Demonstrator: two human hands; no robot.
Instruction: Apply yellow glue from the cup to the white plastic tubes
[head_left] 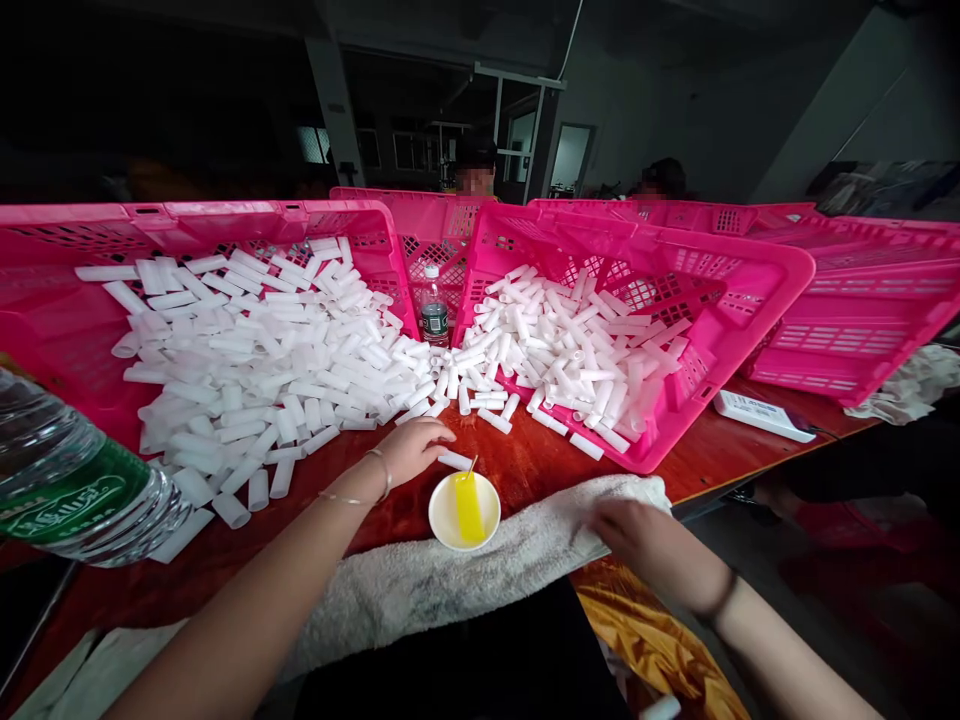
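My left hand [414, 448] rests on the red-brown table [525, 462], fingers curled over a white plastic tube [455, 460] lying beside it. My right hand [639, 540] lies on a grey-white towel [450, 580] at the table's front edge, fingers bent against the cloth. Between the hands stands a small white dish [464, 512] with a yellow piece and a thin stick in it. A heap of white tubes [270, 350] spills from a tilted pink crate [67, 300] on the left. A second heap [570, 350] fills the pink crate [750, 290] on the right.
A water bottle [67, 480] lies close at the left, another bottle [434, 310] stands between the crates. More pink crates [862, 300] are at the right, with a white box [761, 414] and a crumpled cloth [911, 385]. Two people sit behind the crates.
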